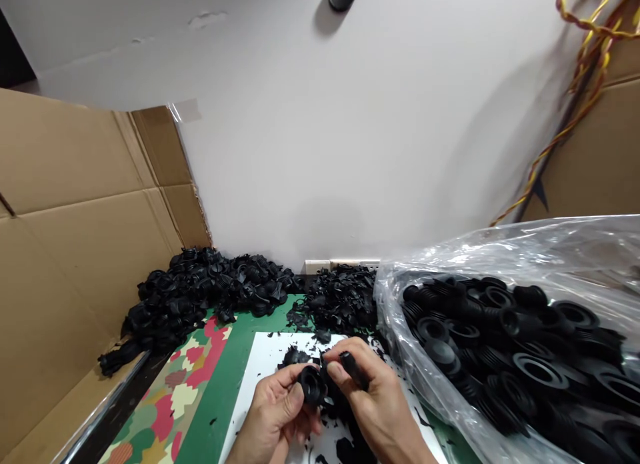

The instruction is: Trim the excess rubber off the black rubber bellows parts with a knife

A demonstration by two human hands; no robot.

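My left hand (274, 405) is closed round a black ribbed rubber boot (313, 386), with its round open end turned up towards me. Right beside it, my right hand (373, 397) has its thumb and forefinger pinched at the boot's edge. A short black rod-like object (352, 369) lies in the right hand's fingers; its kind cannot be made out. Beneath both hands is a white board (250, 377) littered with black rubber scraps (346, 451). More torn black pieces (295, 357) lie just behind the left fingers.
Black rubber parts are heaped (215, 284) at the back left by a cardboard wall (85, 204). A pile of thin scraps (343, 294) lies at the back centre. On the right, a clear plastic bag (395, 317) holds several black rubber boots (540, 371). A white wall (340, 151) stands behind.
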